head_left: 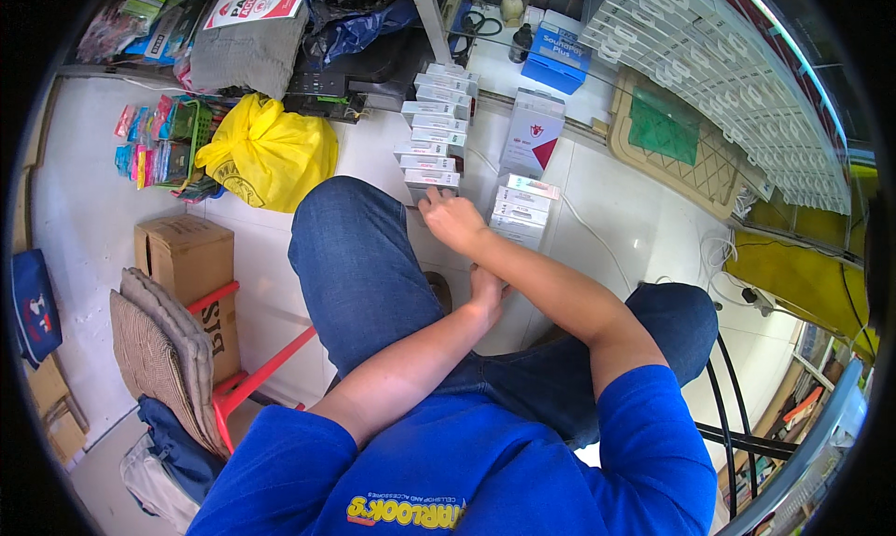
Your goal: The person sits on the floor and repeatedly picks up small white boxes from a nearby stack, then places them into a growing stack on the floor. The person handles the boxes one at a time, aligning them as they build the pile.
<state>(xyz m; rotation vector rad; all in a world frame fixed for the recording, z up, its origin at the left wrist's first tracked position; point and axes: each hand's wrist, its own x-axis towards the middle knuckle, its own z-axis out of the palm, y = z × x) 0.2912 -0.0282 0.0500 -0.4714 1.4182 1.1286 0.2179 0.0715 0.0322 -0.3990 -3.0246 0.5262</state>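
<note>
My right hand [453, 221] reaches across to the near end of a row of small white boxes [431, 163] on the floor. Its fingers are bent over the nearest small white box [417, 192], which they partly cover. My left hand [486, 291] is lower, between my knees, crossed under my right forearm. Most of its fingers are hidden, so whether it holds anything does not show. Just beyond it, a second row of small white boxes [519, 209] lies to the right. A larger white and red box [534, 130] lies behind that row.
A yellow tied bag [271, 153] and a green basket [191, 130] of small packages sit at the left. Nearer are a cardboard box [182, 256] and a red stool frame [252, 379]. A blue box [557, 53] stands behind glass. A white cable [597, 242] crosses the floor.
</note>
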